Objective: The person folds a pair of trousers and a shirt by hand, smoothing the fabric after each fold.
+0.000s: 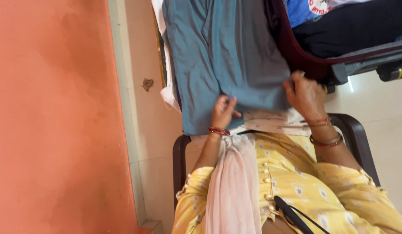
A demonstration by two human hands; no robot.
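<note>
The grey-blue cotton garment lies spread flat, with a long fold line running down its middle. Its near hem is under the fingers of the left hand, and its near right corner is pinched by the right hand.

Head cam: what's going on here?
A person in a yellow patterned top with a pale pink scarf is handling a grey-blue fabric garment spread out in front of them. The left hand grips its near edge, and the right hand holds the same edge further right. A white patterned cloth lies under the garment. An open dark maroon suitcase with clothes inside sits to the right, and an orange wall runs along the left.
</note>
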